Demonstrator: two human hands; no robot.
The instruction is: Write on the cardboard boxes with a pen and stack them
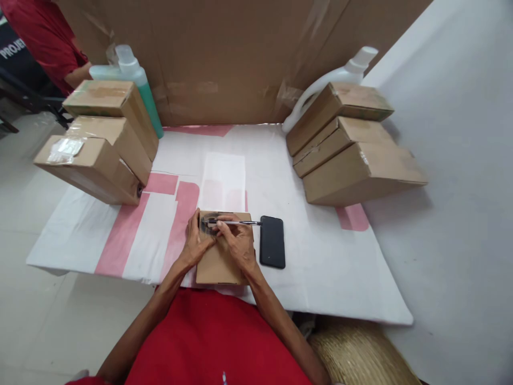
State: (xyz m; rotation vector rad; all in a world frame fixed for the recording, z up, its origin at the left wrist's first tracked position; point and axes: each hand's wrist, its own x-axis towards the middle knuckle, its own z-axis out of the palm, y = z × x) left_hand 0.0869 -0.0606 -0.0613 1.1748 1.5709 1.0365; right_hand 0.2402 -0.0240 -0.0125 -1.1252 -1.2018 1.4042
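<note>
A small brown cardboard box [221, 268] lies on the cloth-covered table close to my body. My left hand [195, 243] grips its left edge, with the fingers along the side and the thumb over the top. In my right hand [239, 243] is a pen [247, 222], pinched between thumb and fingers and lying nearly level, its back end pointing right. The pen's tip end is over a dark, roundish patch [208, 229] at the box's far left corner; the fingers partly cover this patch. Right of the box lies a black smartphone [272, 242].
A white paper sheet [224, 171] lies beyond the box. Cardboard boxes [92, 166] stand at left beside a green-liquid bottle [149, 101]; more boxes [340, 171] and a white bottle [320, 91] stand at right. Behind rises a cardboard panel [224, 59]. Another person's red sleeve [48, 43] shows far left.
</note>
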